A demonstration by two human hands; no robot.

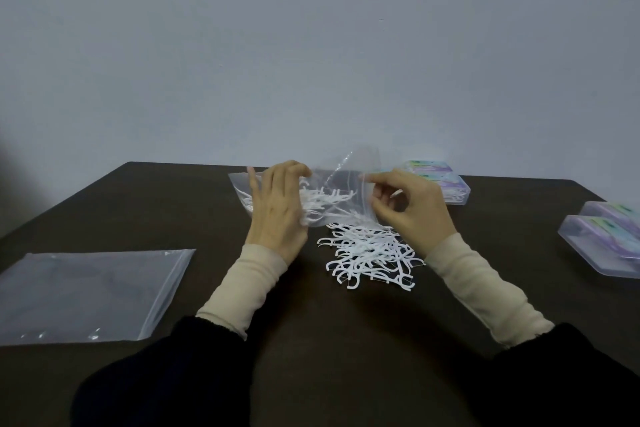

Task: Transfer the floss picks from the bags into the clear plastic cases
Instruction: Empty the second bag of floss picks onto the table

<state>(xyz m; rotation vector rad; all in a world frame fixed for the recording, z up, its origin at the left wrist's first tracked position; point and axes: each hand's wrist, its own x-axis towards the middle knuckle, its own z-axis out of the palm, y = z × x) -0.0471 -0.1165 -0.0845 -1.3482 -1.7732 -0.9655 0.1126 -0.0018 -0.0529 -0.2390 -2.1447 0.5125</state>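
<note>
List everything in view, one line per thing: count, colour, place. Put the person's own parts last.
held bag: one, clear, lifted over the table centre, some floss picks inside.
floss picks in the bag: a cluster, white, count unclear.
loose floss picks: a pile, white, on the table below the held bag.
flat bag: one, clear, lying at the near left.
plastic cases: four, clear with purple and green inserts; two at the far right of centre, two at the right edge.
table: one, dark brown.
wall: pale grey, behind the table.
left hand: holds the bag's left side.
right hand: fingers pinch the bag's right edge.
</note>
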